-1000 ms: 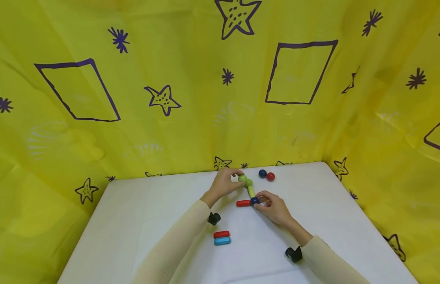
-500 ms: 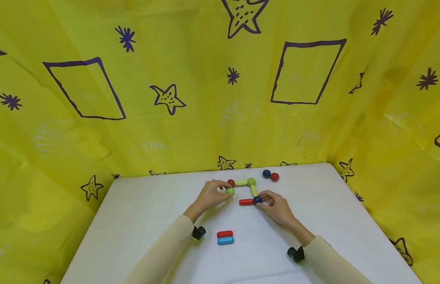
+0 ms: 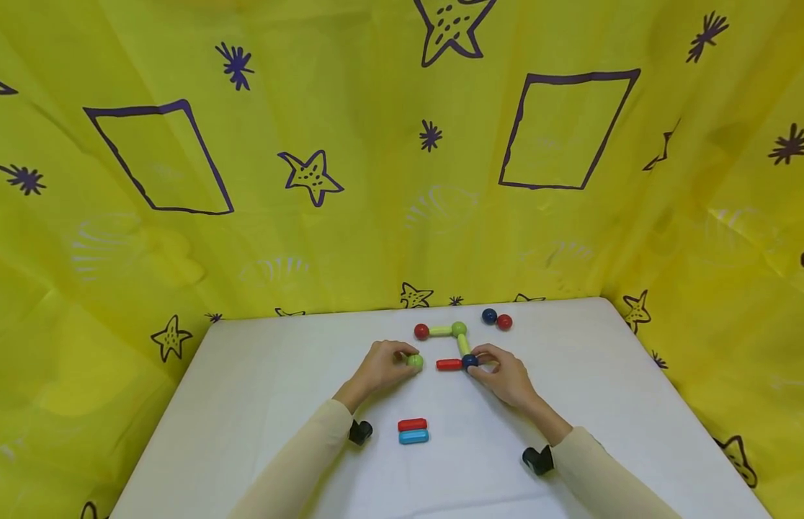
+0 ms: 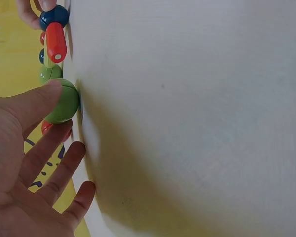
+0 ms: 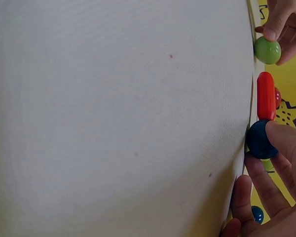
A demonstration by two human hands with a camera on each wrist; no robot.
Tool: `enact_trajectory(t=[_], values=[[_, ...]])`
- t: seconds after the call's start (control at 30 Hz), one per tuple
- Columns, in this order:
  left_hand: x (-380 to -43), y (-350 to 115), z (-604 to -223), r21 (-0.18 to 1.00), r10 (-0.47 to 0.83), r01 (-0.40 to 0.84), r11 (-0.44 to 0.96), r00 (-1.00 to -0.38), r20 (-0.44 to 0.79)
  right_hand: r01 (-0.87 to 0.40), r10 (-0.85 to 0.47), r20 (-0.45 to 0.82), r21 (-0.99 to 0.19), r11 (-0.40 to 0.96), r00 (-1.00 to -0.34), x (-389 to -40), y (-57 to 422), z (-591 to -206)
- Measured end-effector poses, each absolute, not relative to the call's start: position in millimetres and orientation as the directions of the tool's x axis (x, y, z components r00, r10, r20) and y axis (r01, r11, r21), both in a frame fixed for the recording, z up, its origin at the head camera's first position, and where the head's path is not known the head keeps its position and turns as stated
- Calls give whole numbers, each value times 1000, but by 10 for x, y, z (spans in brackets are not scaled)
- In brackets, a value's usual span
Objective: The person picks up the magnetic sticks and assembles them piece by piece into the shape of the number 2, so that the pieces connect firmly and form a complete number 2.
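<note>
My left hand (image 3: 381, 366) pinches a green ball (image 4: 65, 102) between thumb and fingers, just left of the free end of a red rod (image 3: 449, 365), with a small gap between them. My right hand (image 3: 506, 376) grips a dark blue ball (image 5: 260, 139) to which that red rod is joined. From the blue ball a yellow-green rod (image 3: 463, 344) runs back to a second green ball (image 3: 459, 329). Another yellow-green rod (image 3: 440, 331) leads left from there to a red ball (image 3: 421, 331). Together these pieces form a three-sided frame lying on the table.
Behind the frame, a loose dark blue ball (image 3: 489, 316) and a red ball (image 3: 504, 322) sit side by side. Nearer the front lie a red rod (image 3: 412, 424) and a light blue rod (image 3: 413, 437). A yellow patterned curtain (image 3: 363, 238) surrounds the white table (image 3: 259, 389).
My left hand has moved left and toward me with the green ball, away from the back green ball and past the red one. The right hand has stayed on the blue ball.
</note>
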State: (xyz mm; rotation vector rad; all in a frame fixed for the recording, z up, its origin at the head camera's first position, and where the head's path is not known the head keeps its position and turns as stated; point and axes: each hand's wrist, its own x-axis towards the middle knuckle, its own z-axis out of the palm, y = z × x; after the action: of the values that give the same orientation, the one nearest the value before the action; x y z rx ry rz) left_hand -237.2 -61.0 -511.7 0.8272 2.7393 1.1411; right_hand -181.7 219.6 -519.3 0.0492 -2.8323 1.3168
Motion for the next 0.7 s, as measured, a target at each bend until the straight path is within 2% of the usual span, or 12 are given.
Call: enact_trajectory(t=[0.7], values=[[-2456, -480, -5086, 693, 491, 414, 590, -866, 100, -18, -6, 19, -746, 666, -1000, -1987, 2052, -5171]])
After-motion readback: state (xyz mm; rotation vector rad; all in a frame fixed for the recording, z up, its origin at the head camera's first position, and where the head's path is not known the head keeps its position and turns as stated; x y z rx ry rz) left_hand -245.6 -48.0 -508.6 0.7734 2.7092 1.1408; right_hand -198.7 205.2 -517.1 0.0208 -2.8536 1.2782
